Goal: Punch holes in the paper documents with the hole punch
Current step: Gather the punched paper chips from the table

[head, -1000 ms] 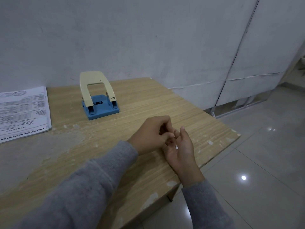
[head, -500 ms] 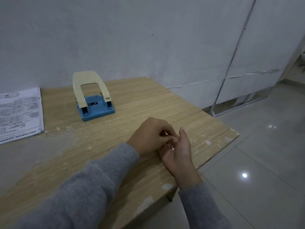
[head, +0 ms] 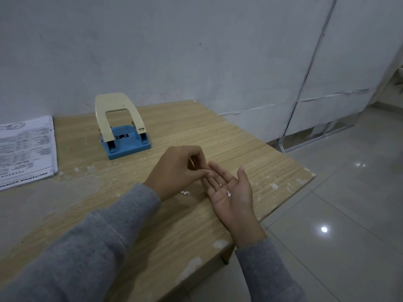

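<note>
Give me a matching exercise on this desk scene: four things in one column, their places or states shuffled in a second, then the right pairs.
Things
1. hole punch
2. paper documents
3. right hand
4. left hand

Places or states
A. palm up, small white paper bits lying in it
B. at the table's left edge, stacked flat
C. near the wall, cream handle raised over a blue base
D. knuckles up, fingers curled, fingertips at the other hand's fingers

Pairs: 1-C, 2-B, 3-A, 4-D

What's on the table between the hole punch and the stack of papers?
Nothing: in the head view, only bare table separates the hole punch from the paper stack.
</note>
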